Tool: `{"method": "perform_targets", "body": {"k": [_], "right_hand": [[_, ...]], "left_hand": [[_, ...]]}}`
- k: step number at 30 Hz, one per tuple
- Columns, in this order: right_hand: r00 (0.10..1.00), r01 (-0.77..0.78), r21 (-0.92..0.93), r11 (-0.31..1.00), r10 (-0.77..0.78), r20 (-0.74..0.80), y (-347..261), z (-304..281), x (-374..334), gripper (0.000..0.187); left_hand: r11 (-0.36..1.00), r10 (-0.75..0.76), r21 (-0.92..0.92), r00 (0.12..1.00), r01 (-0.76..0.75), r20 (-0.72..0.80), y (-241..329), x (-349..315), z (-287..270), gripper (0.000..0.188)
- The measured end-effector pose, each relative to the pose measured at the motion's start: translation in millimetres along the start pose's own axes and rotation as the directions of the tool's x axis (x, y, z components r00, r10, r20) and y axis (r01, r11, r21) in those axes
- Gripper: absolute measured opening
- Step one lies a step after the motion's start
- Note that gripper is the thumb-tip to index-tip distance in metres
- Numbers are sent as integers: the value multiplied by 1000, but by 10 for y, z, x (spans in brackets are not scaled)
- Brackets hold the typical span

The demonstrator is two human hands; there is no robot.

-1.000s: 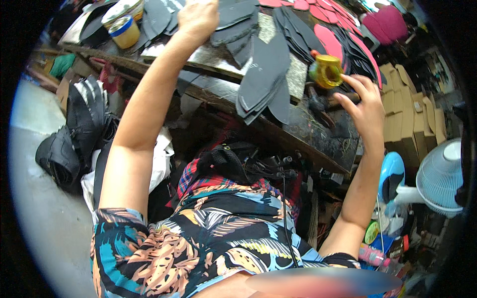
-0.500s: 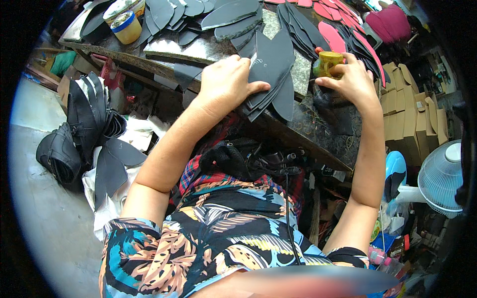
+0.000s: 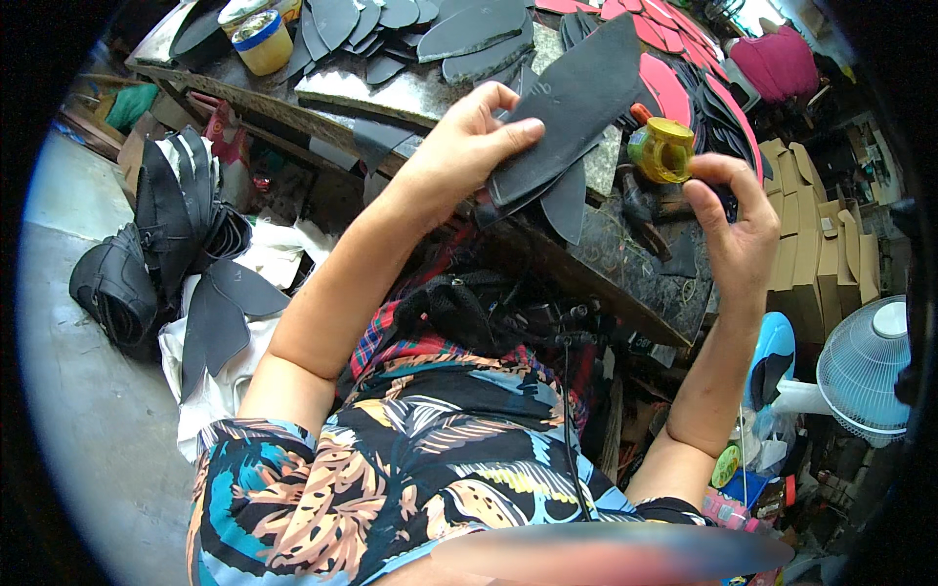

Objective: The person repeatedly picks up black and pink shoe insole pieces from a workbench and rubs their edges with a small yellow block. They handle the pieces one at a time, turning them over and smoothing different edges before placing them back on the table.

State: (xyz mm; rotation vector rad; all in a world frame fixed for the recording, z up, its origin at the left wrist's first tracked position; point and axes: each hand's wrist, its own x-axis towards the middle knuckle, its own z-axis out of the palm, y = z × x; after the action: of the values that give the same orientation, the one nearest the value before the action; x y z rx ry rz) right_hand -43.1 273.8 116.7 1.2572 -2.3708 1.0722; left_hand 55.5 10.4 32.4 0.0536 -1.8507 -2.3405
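A yellow jar (image 3: 660, 151) is gripped at its near side by the right hand (image 3: 735, 227); contents cannot be told. A dark sole piece (image 3: 572, 107) is pinched by the left hand (image 3: 467, 146) above the bench (image 3: 625, 256) edge, among crowded cut pieces (image 3: 469, 29).

— What sort of place is this?

— A small shoemaking workshop. The stone-topped workbench (image 3: 410, 93) is covered toward its far edge with flat black cut pieces (image 3: 469, 29) shaped like soles, and red ones (image 3: 674, 88) lie toward its far right corner.

— Anything else?

— A lidded yellow tub (image 3: 262, 39) stands at the far left corner. On the floor left of the bench lie stacked black shoe uppers (image 3: 156, 244). Cardboard boxes (image 3: 811, 254) pile up on the right, with a white fan (image 3: 865, 371) beside them.
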Motion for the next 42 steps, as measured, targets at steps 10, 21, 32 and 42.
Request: {"method": "perform_targets", "body": {"k": [10, 21, 32, 42], "right_hand": [[998, -28, 541, 840, 51, -26, -178, 689, 27, 78], [998, -66, 608, 791, 64, 24, -46, 698, -41, 45], [996, -40, 636, 771, -22, 90, -121, 661, -163, 39], [940, 322, 326, 889, -342, 2, -298, 665, -260, 43]], "left_hand": [[917, 16, -398, 996, 21, 90, 164, -329, 536, 42], [903, -22, -424, 991, 75, 130, 192, -407, 431, 49], [906, 49, -424, 996, -14, 73, 217, -361, 409, 42], [844, 144, -521, 990, -123, 0, 162, -259, 402, 32]]}}
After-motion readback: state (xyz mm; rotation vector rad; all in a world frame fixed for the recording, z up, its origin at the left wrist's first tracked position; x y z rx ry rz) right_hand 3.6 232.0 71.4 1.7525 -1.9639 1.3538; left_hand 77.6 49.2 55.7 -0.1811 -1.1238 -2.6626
